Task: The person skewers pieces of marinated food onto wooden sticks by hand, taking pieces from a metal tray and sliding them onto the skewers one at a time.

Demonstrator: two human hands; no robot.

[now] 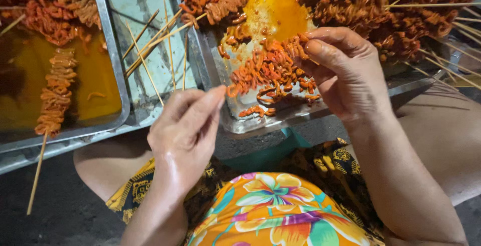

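My left hand [186, 128] pinches the near end of a thin wooden skewer, whose tip carries orange curly strips [268, 70] of marinated food. My right hand [345, 70] grips the far end of that bunch between thumb and fingers, just above a metal tray [295, 118]. Orange oily sauce [275, 5] pools in this tray, with more loose strips lying in it. Both hands look greasy.
A second metal tray [112, 50] at the left holds dark sauce and a finished skewer [55, 95]. Several bare wooden skewers [150, 40] lie between the trays. A heap of loaded skewers [391, 5] fills the top right. My knees and flowered clothing sit below.
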